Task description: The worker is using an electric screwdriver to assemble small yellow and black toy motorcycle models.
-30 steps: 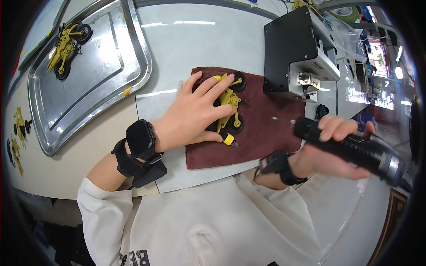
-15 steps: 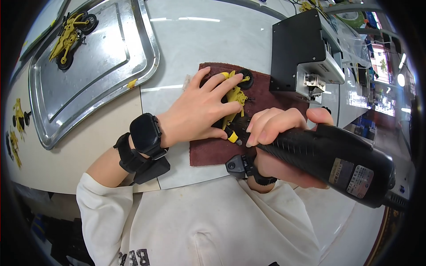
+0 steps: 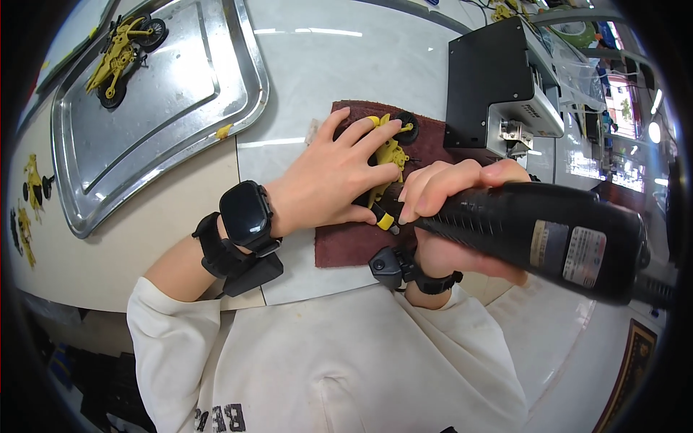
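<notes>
My left hand spreads over a yellow toy motorcycle and grips it against a dark red cloth. One black wheel shows past my fingertips; much of the model is hidden under the hand. A small yellow-and-black piece pokes out beside my left thumb. In my right hand is a black corded power tool, fingers wrapped round its ribbed front. Its front end lies close to the motorcycle, but the tip is hidden behind my fingers, so contact cannot be told.
A metal tray at the far left bears another yellow motorcycle and a small yellow piece. More yellow model parts lie at the left table edge. A black metal box device stands beyond the cloth's right side.
The rear of the power tool has swung upward in view, with my right hand tilting along. My left hand keeps its hold on the motorcycle. The whole view has shifted slightly.
</notes>
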Demonstrator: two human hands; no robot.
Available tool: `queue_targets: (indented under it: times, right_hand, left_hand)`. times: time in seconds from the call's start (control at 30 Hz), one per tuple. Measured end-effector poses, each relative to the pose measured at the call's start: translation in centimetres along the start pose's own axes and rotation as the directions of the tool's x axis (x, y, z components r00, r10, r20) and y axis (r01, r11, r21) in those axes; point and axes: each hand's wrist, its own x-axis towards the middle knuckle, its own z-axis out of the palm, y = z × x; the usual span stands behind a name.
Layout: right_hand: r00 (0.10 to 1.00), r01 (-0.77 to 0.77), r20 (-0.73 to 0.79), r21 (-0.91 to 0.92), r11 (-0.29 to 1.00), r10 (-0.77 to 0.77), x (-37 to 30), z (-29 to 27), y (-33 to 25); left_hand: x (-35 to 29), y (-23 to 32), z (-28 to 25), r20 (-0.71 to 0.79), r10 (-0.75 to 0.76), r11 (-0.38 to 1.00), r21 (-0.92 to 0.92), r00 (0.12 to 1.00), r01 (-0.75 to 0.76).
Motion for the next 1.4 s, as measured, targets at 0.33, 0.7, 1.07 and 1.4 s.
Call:
queue_targets:
  times: [0.33,0.7,1.07,1.4]
  right_hand:
    - [0.906,0.228,-0.327,-0.160,0.960,-0.269,0.8,-2.3,-4.3]
    - [0.704,-0.199,-0.704,-0.323,0.925,-0.094,-2.0,-7.3,0.0]
    - [0.697,-0.154,-0.711,-0.280,0.948,-0.097,-2.4,-7.7,0.3]
    - [0.689,-0.219,-0.712,-0.386,0.896,-0.138,-1.8,-7.1,-0.5]
  left_hand:
    - [0.1,0.0,-0.5,0.044,-0.010,1.000,-0.004,0.999,0.010]
    - [0.9,0.9,-0.9,0.072,-0.028,0.999,0.032,0.997,0.026]
    - [-8.9,4.9,-11.4,-0.580,-0.232,0.970,-0.194,0.781,0.145]
    - [-49.3,11.1,6.5,-0.734,-0.347,-0.119,-0.583,-0.584,0.804]
